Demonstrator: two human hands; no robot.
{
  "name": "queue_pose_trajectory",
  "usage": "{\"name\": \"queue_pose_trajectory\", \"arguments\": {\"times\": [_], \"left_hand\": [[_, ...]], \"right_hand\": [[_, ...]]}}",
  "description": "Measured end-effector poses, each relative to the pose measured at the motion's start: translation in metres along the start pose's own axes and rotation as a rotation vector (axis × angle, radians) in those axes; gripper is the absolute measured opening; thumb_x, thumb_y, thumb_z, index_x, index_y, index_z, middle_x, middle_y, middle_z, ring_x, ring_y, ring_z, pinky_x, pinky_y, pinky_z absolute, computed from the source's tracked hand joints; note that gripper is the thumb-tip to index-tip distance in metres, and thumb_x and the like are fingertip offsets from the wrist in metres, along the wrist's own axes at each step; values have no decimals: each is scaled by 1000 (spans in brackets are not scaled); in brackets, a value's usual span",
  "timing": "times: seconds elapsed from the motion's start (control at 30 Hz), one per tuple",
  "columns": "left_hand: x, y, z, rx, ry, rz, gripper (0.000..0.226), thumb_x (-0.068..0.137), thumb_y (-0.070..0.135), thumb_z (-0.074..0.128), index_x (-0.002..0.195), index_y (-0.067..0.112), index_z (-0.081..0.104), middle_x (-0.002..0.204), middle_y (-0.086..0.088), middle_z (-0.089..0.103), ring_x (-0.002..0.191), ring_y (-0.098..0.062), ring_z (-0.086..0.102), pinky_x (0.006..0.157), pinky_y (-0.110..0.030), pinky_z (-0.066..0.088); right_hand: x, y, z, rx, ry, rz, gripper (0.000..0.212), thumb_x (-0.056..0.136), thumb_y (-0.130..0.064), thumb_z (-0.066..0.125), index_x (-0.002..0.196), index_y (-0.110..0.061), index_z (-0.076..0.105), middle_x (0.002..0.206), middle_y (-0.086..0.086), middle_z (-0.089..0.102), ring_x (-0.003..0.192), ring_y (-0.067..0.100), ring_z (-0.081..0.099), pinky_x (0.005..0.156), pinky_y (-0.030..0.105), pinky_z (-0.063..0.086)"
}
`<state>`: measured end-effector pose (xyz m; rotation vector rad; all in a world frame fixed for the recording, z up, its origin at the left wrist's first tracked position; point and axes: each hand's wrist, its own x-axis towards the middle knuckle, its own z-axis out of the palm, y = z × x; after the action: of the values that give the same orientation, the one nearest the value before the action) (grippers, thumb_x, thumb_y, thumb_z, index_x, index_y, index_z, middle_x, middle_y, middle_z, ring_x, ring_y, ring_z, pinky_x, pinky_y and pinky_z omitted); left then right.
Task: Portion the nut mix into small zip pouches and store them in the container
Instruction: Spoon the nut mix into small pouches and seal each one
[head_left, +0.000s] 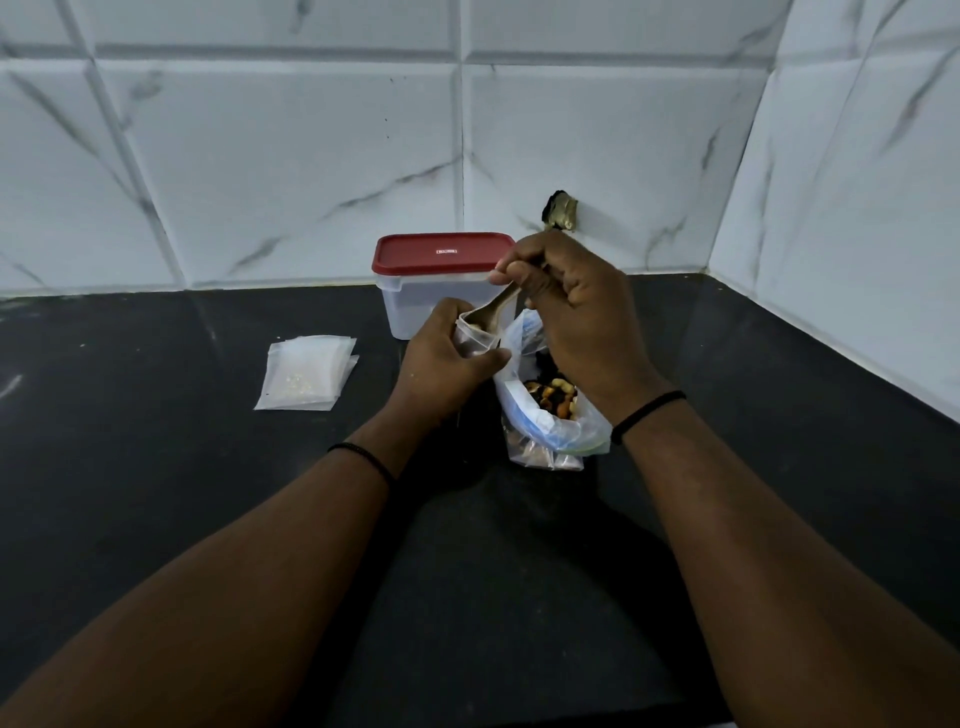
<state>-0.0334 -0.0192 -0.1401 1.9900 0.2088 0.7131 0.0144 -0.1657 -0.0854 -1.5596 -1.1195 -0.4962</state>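
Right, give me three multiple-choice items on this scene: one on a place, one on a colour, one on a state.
1. Where does the stack of empty pouches lie?
A. On the container's lid
B. On the counter, left of the left hand
C. Inside the big nut bag

2. What colour is the lid of the container?
A. Red
B. Blue
C. Clear

3. What is the right hand doing?
A. Resting flat on the counter
B. Pressing the lid down
C. Holding a spoon tipped into the small pouch

Answers:
1 B: the stack sits on the black counter, apart from the left hand.
2 A: the lid is red over a clear body and sits closed.
3 C: its fingers grip the spoon, whose bowl sits at the mouth of the small pouch that the left hand holds, beside the open nut bag.
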Motion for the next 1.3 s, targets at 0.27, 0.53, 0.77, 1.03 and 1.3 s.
{"name": "queue_pose_trajectory", "arguments": {"times": [0.27, 0.53, 0.77, 1.03, 1.3], "left_hand": [[1, 1, -1, 11, 11, -12, 41, 82, 21, 79, 113, 24, 52, 100, 14, 59, 90, 0, 58, 68, -14, 43], [0, -2, -1, -3, 112, 9, 46, 80, 27, 80, 113, 21, 49, 109, 2, 63, 97, -9, 62, 79, -25, 53], [2, -4, -3, -36, 103, 9, 63, 77, 43, 82, 122, 21, 43, 115, 1, 60, 103, -14, 62, 86, -34, 55], [3, 8, -5, -241, 117, -98, 87, 75, 91, 23, 124, 20, 35, 105, -9, 53, 91, -18, 58, 89, -44, 50], [-3, 13, -11, -530, 9, -141, 127, 55, 101, 40, 125, -5, 39, 93, -28, 57, 81, -31, 62, 67, -38, 56]], "right_hand": [[4, 6, -14, 103, 195, -4, 10, 101, -15, 56, 102, -8, 64, 97, 4, 73, 97, 16, 72, 75, 26, 55], [1, 50, -25, -274, 384, 691, 27, 92, -38, 53, 88, -17, 70, 83, -2, 72, 82, 20, 69, 74, 34, 54], [-5, 50, -23, -599, 163, 755, 31, 84, -47, 61, 98, -22, 74, 102, 4, 71, 99, 27, 65, 86, 37, 54], [-5, 8, -17, -763, 238, 403, 19, 92, -33, 64, 102, -19, 70, 108, 10, 62, 105, 30, 56, 85, 42, 50], [-23, -29, 39, -396, -10, 314, 30, 91, -44, 65, 92, -16, 72, 81, -3, 73, 75, 13, 68, 72, 36, 56]]}}
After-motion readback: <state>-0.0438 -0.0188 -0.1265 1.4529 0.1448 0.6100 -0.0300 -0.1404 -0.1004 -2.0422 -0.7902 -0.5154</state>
